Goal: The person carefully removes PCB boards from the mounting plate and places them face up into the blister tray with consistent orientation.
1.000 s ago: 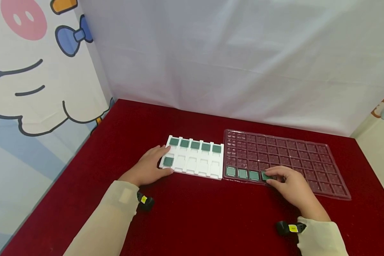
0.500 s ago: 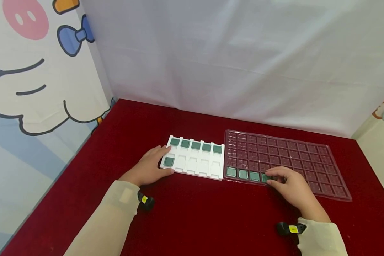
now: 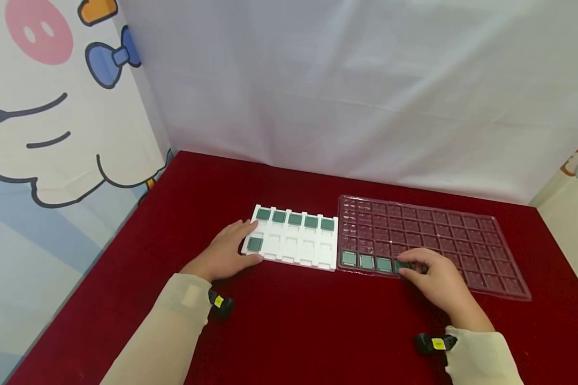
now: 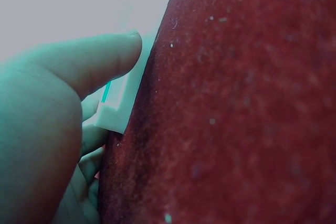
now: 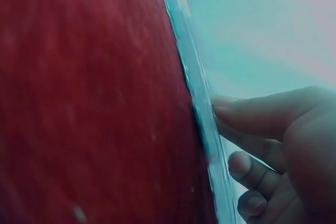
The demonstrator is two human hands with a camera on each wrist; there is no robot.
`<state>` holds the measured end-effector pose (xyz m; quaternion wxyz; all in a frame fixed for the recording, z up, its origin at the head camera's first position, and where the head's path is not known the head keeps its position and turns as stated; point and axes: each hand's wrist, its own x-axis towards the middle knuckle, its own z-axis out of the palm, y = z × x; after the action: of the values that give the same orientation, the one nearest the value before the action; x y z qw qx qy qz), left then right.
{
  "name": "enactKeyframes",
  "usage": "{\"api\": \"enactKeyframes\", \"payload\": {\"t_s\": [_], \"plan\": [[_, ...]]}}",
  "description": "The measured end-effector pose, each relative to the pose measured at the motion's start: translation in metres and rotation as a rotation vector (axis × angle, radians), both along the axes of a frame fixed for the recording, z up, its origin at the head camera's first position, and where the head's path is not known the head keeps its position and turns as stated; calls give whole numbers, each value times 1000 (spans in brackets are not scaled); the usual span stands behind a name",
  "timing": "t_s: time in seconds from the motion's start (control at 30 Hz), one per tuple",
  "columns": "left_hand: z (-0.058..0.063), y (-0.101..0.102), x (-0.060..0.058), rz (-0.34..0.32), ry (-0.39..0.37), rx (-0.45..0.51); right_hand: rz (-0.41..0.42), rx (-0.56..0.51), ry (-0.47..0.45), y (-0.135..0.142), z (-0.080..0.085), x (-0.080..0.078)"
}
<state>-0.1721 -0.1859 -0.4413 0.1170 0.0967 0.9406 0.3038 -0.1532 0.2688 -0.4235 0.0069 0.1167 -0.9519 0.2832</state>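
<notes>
Green chip (image 3: 400,266), down in the clear blister tray (image 3: 438,230), right hand (image 3: 434,276) apparently pinching it; left hand (image 3: 223,254), well apart, grips the white tray (image 3: 290,248)!

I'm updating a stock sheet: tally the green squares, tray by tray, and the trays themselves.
Green squares in the white tray: 6
Green squares in the clear tray: 4 visible, one partly behind the right hand
White tray: 1
Clear tray: 1
Total: 12 visible
</notes>
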Motion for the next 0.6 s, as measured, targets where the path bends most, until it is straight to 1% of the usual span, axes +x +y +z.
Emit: {"api": "enactKeyframes", "payload": {"t_s": [0.3,0.43,0.6], "plan": [[1,0,-1,-2,4,-13,25,20,33,-25,6,-1],[1,0,0,-2,-1,-15,14,9,38,-36,8,-1],[2,1,1,4,-7,-7,22,-11,51,-48,10,-3]]}}
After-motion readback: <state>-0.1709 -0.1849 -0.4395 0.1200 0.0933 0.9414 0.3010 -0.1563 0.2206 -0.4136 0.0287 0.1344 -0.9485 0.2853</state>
